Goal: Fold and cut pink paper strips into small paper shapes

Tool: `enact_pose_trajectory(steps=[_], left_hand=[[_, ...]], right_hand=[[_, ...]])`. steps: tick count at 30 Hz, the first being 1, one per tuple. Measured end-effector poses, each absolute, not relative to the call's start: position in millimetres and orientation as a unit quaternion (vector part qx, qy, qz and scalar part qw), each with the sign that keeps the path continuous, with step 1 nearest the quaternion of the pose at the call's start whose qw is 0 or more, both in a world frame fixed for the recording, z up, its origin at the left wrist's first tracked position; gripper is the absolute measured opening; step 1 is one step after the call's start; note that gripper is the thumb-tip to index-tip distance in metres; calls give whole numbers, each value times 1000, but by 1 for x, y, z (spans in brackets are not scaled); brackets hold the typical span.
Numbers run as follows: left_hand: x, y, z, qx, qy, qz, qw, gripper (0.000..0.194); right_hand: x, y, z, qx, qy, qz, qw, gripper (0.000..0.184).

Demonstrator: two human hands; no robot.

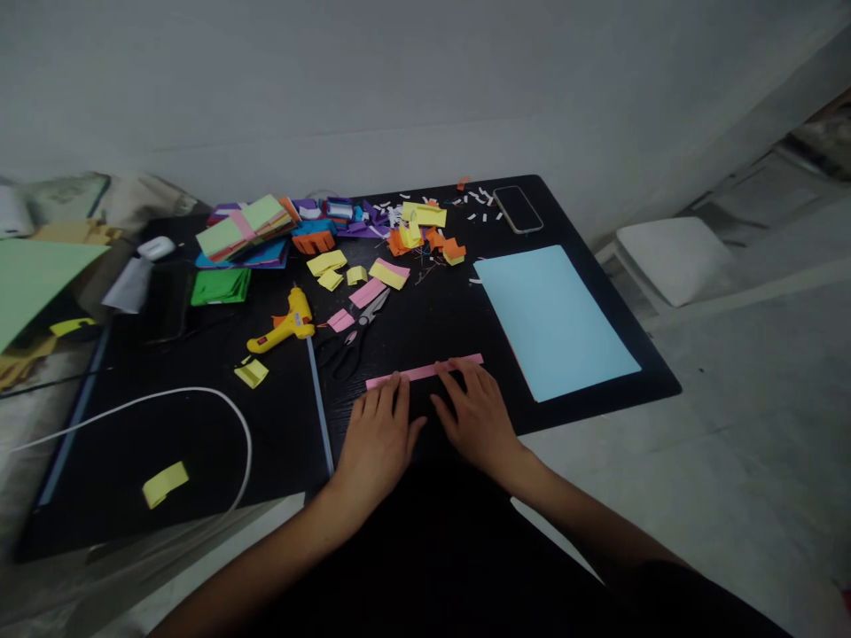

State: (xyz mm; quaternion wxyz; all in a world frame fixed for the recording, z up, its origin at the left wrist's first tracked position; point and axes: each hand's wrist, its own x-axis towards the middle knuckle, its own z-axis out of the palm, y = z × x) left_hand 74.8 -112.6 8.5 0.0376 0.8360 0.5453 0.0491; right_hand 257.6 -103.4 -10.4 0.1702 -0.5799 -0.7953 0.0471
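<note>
A long narrow pink paper strip (423,373) lies flat on the black table close to my body. My left hand (378,430) rests near its left end, fingers stretched out and fingertips on the paper. Toward the right part of the strip, my right hand (480,415) lies with its fingers spread and the tips touching it. Just beyond my left hand are black-handled scissors (355,337), their blades pointing away from me. A yellow glue gun (285,324) sits left of them. To the right lies a stack of light blue paper sheets (558,323).
Folded yellow and pink paper pieces (382,282) lie behind the scissors. Coloured paper bundles (249,230), purple and orange scraps and a phone (519,210) line the back, by the wall. A white cable (232,403) loops across the left side. A white stool (671,257) stands at right.
</note>
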Motion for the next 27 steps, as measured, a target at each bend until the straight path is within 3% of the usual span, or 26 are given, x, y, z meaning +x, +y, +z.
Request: enact_pose_trajectory(steps=[15, 27], left_hand=[[79, -109, 12, 837, 547, 25, 18, 57], [79, -108, 13, 835, 549, 24, 17, 59]], right_hand=[[271, -105, -11, -605, -782, 24, 146, 52], [289, -103, -8, -636, -754, -13, 160, 44]])
